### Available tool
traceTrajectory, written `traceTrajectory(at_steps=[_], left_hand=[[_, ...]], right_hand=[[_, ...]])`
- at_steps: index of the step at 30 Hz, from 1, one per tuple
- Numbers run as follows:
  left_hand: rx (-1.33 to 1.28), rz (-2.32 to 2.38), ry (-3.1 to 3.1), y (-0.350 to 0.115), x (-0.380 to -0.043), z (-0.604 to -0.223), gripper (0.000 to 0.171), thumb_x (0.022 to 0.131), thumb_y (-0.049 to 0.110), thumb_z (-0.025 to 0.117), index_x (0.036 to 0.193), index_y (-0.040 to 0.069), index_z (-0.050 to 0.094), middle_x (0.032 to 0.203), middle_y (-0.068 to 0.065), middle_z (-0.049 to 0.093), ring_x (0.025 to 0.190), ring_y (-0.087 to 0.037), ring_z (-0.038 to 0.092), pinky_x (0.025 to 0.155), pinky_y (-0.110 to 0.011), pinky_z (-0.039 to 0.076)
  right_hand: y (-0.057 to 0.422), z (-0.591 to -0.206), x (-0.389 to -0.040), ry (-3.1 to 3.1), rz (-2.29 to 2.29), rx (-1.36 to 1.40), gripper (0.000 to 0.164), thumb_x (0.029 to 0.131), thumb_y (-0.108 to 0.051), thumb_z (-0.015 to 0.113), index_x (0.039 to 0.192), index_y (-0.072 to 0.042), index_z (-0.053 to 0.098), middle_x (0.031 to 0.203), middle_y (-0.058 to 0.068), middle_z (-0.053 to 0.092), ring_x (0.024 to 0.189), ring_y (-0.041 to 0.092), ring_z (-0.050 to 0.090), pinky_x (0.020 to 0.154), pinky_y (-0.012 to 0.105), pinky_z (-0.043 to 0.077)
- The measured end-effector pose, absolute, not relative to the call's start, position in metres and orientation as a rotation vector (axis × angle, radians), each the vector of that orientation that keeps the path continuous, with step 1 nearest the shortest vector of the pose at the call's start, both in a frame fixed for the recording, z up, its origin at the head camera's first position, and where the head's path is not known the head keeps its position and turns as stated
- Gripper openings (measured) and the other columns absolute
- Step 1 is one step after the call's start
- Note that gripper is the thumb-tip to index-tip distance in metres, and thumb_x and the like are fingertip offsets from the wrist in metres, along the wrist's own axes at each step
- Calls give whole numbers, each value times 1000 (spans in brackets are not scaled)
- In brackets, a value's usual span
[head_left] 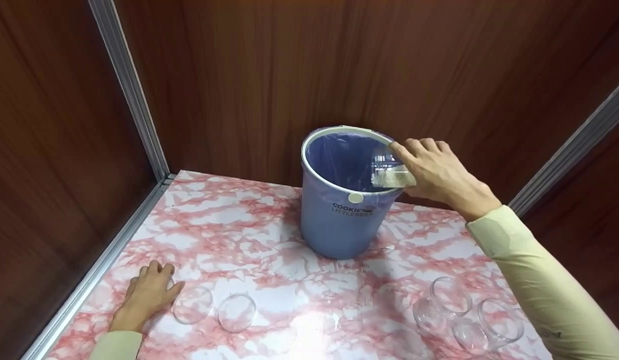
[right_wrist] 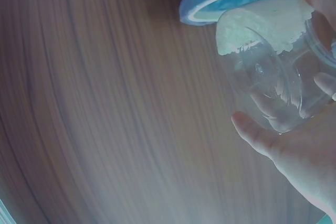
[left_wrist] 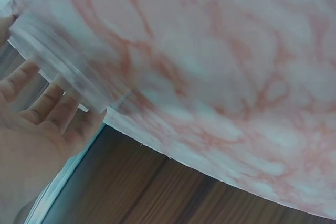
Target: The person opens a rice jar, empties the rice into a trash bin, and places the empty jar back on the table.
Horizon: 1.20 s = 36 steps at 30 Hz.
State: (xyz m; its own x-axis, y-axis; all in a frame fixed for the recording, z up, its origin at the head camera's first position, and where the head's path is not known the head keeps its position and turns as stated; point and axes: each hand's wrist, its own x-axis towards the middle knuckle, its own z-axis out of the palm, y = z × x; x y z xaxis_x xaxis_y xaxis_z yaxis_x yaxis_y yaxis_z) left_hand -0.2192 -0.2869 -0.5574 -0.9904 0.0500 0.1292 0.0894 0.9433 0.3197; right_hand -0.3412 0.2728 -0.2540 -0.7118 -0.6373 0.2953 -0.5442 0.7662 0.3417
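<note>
In the head view, my right hand (head_left: 437,172) holds a clear plastic jar (head_left: 382,165) tipped on its side over the right rim of a blue bin (head_left: 334,225). Pale, powdery stuff (right_wrist: 247,30) lies along the jar's lower wall, while the thumb and fingers wrap its sides. The bin has a cream rim and a thin clear liner inside. At the table's left side, my left hand (head_left: 148,292) grips a clear round container (left_wrist: 58,61), its rim between thumb and fingers. Just right of that hand stand two clear containers, one near the thumb (head_left: 193,304) and another beyond (head_left: 236,312).
Several clear round containers (head_left: 449,297) cluster at the table's front right, below my right forearm. The table (head_left: 269,280) has a red-and-white marbled top. Brown wood-grain panels (head_left: 239,90) rise behind and at both sides, with metal strips (head_left: 134,90) at their corners.
</note>
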Motion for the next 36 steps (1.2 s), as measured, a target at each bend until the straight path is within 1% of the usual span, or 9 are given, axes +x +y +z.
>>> traceTrajectory(at_steps=[5,9,15,24,30,36], left_hand=[[-97,-499,-3042,-285,-221,-551,45,83,36,66,111,3,54,99,-20,45,85,-37,45,64,-55,39],[-88,-484,-3086,-284,-222,-548,48,84,35,64,115,1,52,101,-24,45,87,-40,46,66,-55,41],[-86,-504,-3094,-282,-224,-545,47,83,33,66,114,0,51,99,-25,44,86,-41,45,65,-54,41],[-110,-498,-3096,-282,-223,-541,47,82,31,67,114,0,52,97,-23,43,81,-38,45,61,-50,40],[-113,-496,-3080,-282,-223,-542,45,81,29,67,112,0,52,95,-22,44,80,-37,46,61,-50,41],[-98,-500,-3072,-282,-223,-543,43,80,29,69,108,1,52,94,-21,43,79,-37,45,60,-50,40]], right_hand=[[271,-254,-342,-2541,-346,919,89,58,-29,80,135,-16,38,116,15,49,105,39,47,82,58,39],[269,-254,-343,-2497,-392,947,88,56,-27,82,132,-15,39,112,16,50,102,39,47,82,57,39],[267,-254,-345,-2441,-441,970,88,52,-25,83,129,-14,42,111,16,50,101,39,48,81,56,39],[264,-253,-346,-2437,-451,964,86,55,-23,82,131,-15,42,110,16,52,103,39,48,79,55,40],[263,-252,-345,-2448,-437,957,91,55,-28,85,133,-16,40,112,16,51,103,39,48,80,57,39],[262,-249,-346,-2416,-455,970,93,53,-32,86,132,-16,41,111,17,51,102,39,49,79,56,40]])
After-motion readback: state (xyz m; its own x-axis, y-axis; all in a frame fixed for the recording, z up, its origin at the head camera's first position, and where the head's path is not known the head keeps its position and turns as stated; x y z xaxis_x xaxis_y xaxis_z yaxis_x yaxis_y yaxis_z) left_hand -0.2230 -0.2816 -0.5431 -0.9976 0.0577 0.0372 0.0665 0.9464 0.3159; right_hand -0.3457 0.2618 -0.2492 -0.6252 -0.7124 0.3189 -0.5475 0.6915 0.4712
